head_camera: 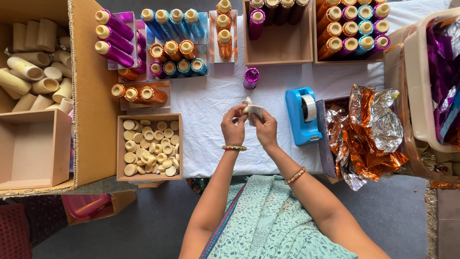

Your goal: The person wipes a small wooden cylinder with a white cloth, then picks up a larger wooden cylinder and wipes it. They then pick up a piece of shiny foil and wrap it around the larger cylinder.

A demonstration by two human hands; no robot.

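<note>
A small cream tube (pixel 250 111), partly wrapped in white paper, is gripped between the fingertips of both hands above the worktop (pixel 215 100), which is covered with white crinkled cloth. The left hand (pixel 233 127) is closed on the tube's left side; the right hand (pixel 265 128) is closed on its right side, pinching the paper. One beaded bangle is worn on each wrist.

Positions are given relative to the tube:

- Just right: one blue plastic tape dispenser (pixel 302 115) holding a roll of clear tape.
- Further right: a box (pixel 326 139) filled with crumpled orange and silver foil (pixel 369 129); beyond it, a pale tub (pixel 424 81) of purple foil.
- Just above: one upright purple foil-wrapped spool (pixel 251 77).
- Left and below: a shallow square wooden tray (pixel 149 147) of flat, round, cream discs, too many to count.
- Upper left: three purple, four blue and three orange glossy spools lying in clear trays, with more beside them.
- Far left: a cardboard box (pixel 88 96) holding bare cream cylinders (pixel 33 67) and one empty wooden tray (pixel 33 148).
- Above: two wooden trays (pixel 278 52) of upright spools with cream caps.
</note>
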